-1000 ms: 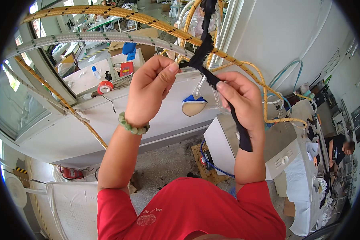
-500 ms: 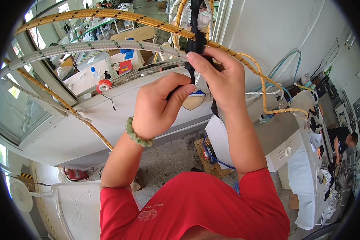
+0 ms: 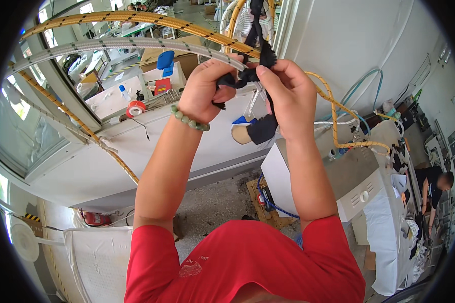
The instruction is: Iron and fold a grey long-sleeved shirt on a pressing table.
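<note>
"What's closest?"

"A red shirt, at six o'clock. Then two hands. The left hand, just before twelve o'clock, has its fingers curled on a black cloth strip. Some of its fingertips are hidden. The right hand, between one and two o'clock, pinches that strip too, with thumb and fingers."

"So where is the strip?"

"Near twelve o'clock, between the hands. It goes up across a yellow hose to the top edge. I can't tell if it goes all the way round. A white hose comes in from near ten o'clock and ends by the left hand. A loose bit of strip hangs down in front of a tan and blue pad."

"What step is this?"

"It looks like winding or tying the strip by the hoses. I think the next move calls for a tight pinch and a steady pull."

"And far off?"

"A white worktop at ten o'clock, behind a red tape roll. Just past three o'clock, there's a person in black."
</note>
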Motion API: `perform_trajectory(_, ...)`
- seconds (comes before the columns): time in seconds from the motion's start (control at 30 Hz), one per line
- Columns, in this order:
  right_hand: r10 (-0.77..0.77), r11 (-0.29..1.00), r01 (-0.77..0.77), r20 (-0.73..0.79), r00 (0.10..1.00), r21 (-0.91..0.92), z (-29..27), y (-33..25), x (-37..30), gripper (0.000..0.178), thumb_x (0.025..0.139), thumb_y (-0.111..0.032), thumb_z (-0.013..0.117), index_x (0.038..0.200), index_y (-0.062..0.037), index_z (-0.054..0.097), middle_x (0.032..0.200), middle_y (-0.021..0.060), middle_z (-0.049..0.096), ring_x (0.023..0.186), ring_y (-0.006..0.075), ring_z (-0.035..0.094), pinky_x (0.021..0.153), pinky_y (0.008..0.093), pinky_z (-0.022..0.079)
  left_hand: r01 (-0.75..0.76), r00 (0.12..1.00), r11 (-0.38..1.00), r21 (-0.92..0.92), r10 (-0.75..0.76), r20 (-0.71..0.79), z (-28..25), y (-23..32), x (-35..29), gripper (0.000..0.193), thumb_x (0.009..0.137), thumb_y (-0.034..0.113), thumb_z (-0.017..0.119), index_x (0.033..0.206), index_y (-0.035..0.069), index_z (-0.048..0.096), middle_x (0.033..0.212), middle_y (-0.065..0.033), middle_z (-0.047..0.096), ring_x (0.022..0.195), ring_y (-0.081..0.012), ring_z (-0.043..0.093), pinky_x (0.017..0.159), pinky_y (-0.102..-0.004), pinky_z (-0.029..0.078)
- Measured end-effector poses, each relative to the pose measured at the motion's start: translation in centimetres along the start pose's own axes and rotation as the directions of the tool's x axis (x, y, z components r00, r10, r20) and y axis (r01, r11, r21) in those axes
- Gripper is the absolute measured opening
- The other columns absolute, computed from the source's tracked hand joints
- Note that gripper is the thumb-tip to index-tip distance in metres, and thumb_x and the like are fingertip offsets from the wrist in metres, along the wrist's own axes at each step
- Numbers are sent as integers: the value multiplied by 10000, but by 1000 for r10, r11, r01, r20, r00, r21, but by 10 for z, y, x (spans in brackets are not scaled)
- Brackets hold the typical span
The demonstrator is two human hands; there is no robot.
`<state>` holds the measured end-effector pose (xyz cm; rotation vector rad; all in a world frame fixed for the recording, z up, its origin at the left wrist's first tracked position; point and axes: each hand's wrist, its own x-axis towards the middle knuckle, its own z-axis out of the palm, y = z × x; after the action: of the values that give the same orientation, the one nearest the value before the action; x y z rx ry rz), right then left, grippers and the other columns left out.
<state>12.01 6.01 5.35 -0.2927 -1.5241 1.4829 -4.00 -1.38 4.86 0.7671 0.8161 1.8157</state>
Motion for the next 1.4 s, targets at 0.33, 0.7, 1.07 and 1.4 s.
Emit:
perform_trajectory(0.33,-356,903,306,-128,926,-301,-7,-12,14,109,989,-119,633,972,-13,614,798,-2,646,658,16,509,551,213,381,-352,932,934,-66,343,-119,14,-7,0,103,990,129,562,913,63,575,690,-17,533,440,-85,370,409,-262,251)
perform_trajectory(0.7,-220,953,204,-48,974,-223,-18,-16,22,127,981,-132,621,963,-9,648,832,1,658,790,45,554,717,205,426,-330,939,944,-17,326,-108,9,-3,-1,125,1005,142,541,922,55,577,651,-16,502,440,-89,350,410,-261,247)
perform_trajectory(1.07,-88,985,99,-82,993,139,-25,-30,33,168,1003,-162,576,1059,-33,666,779,5,611,770,108,573,795,310,464,-238,966,968,78,245,-88,-10,3,-1,149,1005,193,620,1003,44,634,739,-29,592,555,-112,504,517,-232,366)
perform_trajectory(1.4,60,998,-59,90,994,-15,-61,-35,-8,374,1059,-137,521,1411,-17,566,743,-2,563,500,51,391,470,209,341,-183,977,855,486,213,-7,-55,4,-16,234,1076,137,512,1253,37,627,731,32,540,603,-53,451,537,-198,335)
